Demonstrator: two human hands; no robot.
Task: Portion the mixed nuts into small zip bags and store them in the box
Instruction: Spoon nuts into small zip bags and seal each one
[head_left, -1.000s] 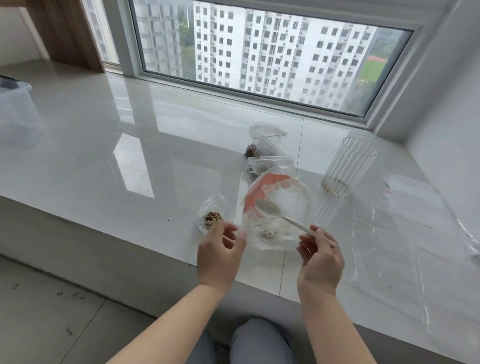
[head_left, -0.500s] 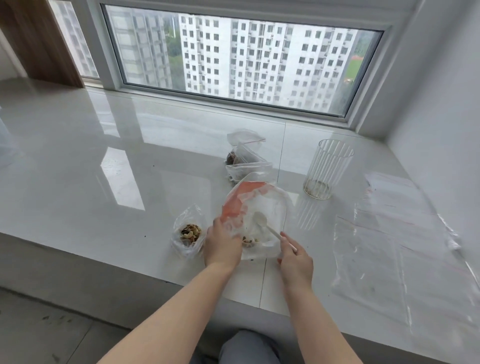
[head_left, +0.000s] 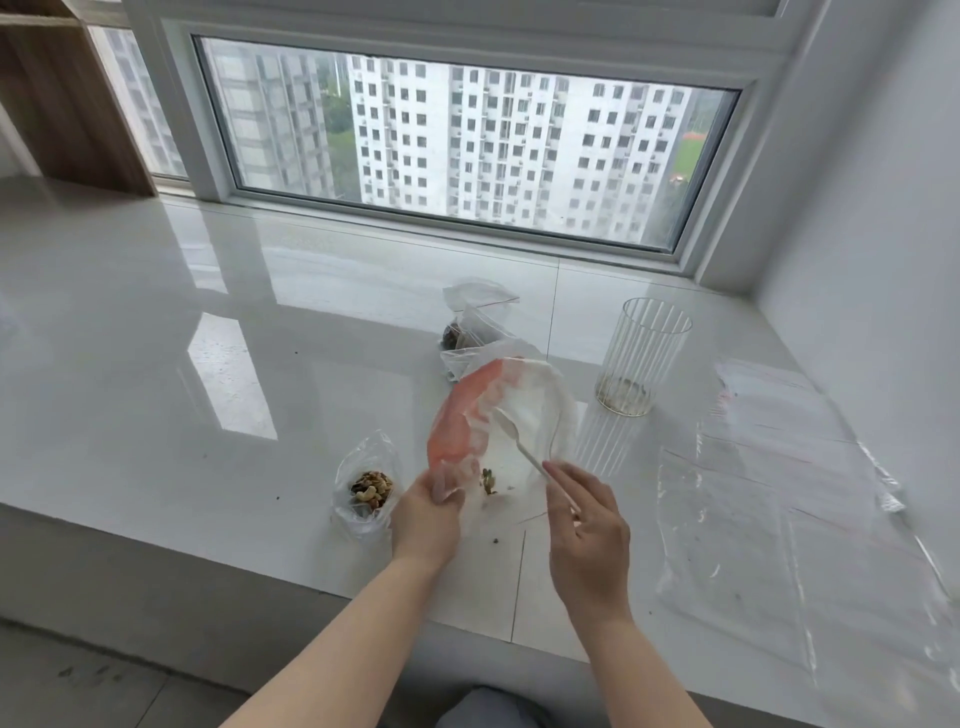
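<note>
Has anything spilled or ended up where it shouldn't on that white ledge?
Yes, slightly. A few dark crumbs lie loose on the ledge just in front of the big bag, between the left hand and the right hand. They look like dropped nut bits. Nothing else seems tipped or torn.

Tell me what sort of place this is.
Probably a high-rise flat: a glossy white window ledge serves as the worktop, the window above it looks out on apartment towers, and a wooden shelf unit stands at left.

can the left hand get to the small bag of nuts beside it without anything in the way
Probably yes. The small bag of nuts stands open just left of the left hand, nothing between them, but that hand is gripping the big bag and must let go first.
</note>
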